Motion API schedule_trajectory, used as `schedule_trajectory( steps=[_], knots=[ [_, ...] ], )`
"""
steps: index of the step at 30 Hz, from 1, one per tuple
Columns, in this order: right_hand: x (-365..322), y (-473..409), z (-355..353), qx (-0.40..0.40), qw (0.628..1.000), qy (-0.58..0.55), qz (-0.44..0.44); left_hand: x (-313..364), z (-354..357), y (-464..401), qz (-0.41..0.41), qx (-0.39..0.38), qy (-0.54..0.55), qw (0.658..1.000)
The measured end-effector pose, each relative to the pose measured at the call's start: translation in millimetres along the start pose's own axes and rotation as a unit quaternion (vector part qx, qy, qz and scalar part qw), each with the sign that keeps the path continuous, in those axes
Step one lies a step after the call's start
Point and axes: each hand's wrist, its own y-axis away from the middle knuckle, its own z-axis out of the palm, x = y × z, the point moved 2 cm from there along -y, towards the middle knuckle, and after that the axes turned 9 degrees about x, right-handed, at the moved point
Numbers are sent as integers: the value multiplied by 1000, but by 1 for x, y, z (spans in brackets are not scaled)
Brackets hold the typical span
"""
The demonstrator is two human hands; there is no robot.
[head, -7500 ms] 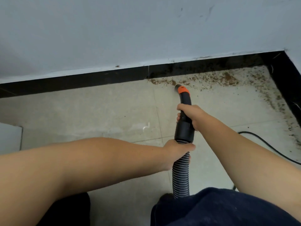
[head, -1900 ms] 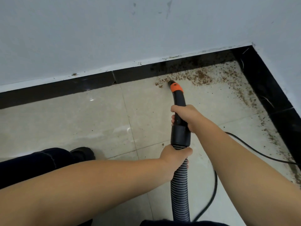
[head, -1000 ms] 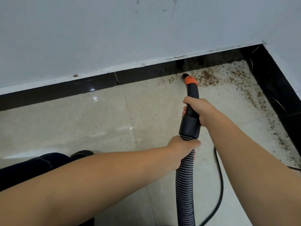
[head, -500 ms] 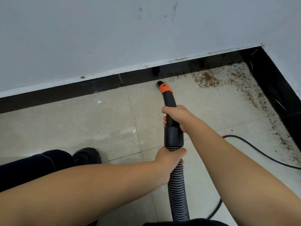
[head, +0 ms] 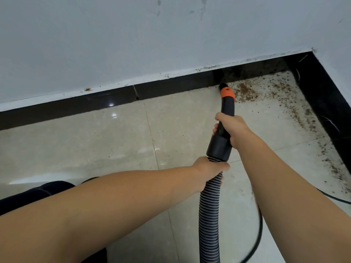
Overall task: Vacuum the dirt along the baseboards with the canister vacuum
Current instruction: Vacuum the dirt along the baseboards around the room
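1. The left hand [head: 208, 170] was clenched around the top of the ribbed vacuum hose [head: 209, 215], just beneath the black cuff of the wand; it was the rear grip, nearer the person.
2. The right hand [head: 230, 128] was wrapped around the black nozzle wand [head: 227, 107] farther forward, so it was the hand nearer the work and the one likely to steer the tip.
3. The wand's long axis ran away from the person, from the hose up to its orange-collared tip [head: 227, 92], which sat at the foot of the black baseboard [head: 171, 87] along the back wall.
4. The brown dirt [head: 247, 92] began just right of the tip and spread along the floor [head: 95, 141] toward the corner, then down the right-hand baseboard [head: 322, 103].
5. Judged from this, the coming stroke should carry the tip rightward along the baseboard, across the wand's own axis.
6. A black power cord [head: 338, 199] lay on the tiles at the right edge.
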Motion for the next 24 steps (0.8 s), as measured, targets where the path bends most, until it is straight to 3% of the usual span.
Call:
schedule_trajectory(
  steps=[10, 24],
  knots=[
    [9, 9, 22, -34, 999, 8, -7, -13, -16, 6, -1, 25, 38, 999],
    [26, 47, 51, -167, 979, 113, -23, -46, -24, 32, 37, 95, 40, 994]
  ],
)
